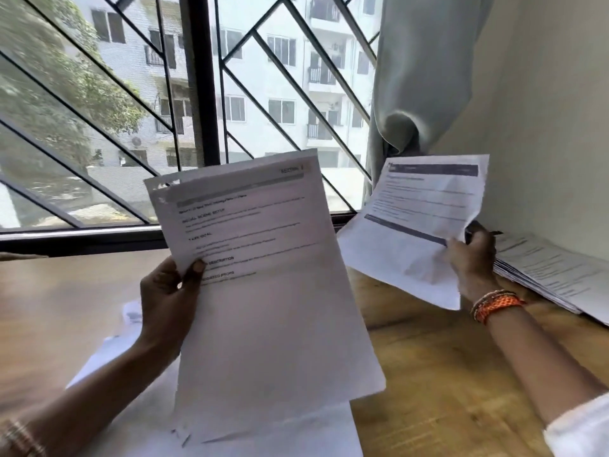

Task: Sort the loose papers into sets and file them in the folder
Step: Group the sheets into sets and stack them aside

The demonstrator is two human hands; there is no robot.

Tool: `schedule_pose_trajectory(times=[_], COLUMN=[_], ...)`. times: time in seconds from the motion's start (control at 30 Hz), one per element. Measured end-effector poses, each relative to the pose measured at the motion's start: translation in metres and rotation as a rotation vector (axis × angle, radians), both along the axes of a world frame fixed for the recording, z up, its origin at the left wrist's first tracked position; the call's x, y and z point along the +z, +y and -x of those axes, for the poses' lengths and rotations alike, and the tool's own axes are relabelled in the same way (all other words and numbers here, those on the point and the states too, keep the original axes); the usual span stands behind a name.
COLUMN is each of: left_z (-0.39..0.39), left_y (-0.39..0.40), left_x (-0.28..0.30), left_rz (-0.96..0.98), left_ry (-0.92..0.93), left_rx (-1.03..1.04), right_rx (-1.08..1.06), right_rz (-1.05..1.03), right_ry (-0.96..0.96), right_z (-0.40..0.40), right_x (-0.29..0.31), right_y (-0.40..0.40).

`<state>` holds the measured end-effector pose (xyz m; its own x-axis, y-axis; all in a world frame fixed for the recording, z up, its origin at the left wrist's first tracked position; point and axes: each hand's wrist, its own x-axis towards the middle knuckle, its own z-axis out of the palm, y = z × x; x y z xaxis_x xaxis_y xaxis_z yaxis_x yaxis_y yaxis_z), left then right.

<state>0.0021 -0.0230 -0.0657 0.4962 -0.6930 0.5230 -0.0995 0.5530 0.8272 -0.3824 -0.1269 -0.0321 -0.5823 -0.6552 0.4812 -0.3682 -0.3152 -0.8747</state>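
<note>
The left hand grips a raised printed sheet for reading, while the right hand pinches another sheet at two o'clock — apparently bound for the stack on the worktop.

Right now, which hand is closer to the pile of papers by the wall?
Right. The right hand is beside the pile of papers, holding a sheet. The left hand is far across, gripping another sheet.
</note>
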Motion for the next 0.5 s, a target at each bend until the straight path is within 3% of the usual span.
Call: schedule_pose_trajectory(times=[0.27, 0.5], left_z=[0.026, 0.025], left_y=[-0.01, 0.001], left_x=[0.03, 0.054], left_rz=[-0.162, -0.27], left_ry=[-0.02, 0.178], left_rx=[-0.085, -0.29], right_rx=[0.874, 0.965], right_rz=[-0.058, -0.036], right_ry=[0.073, 0.045], right_z=[-0.086, -0.119], right_x=[0.014, 0.03], right_y=[0.048, 0.082])
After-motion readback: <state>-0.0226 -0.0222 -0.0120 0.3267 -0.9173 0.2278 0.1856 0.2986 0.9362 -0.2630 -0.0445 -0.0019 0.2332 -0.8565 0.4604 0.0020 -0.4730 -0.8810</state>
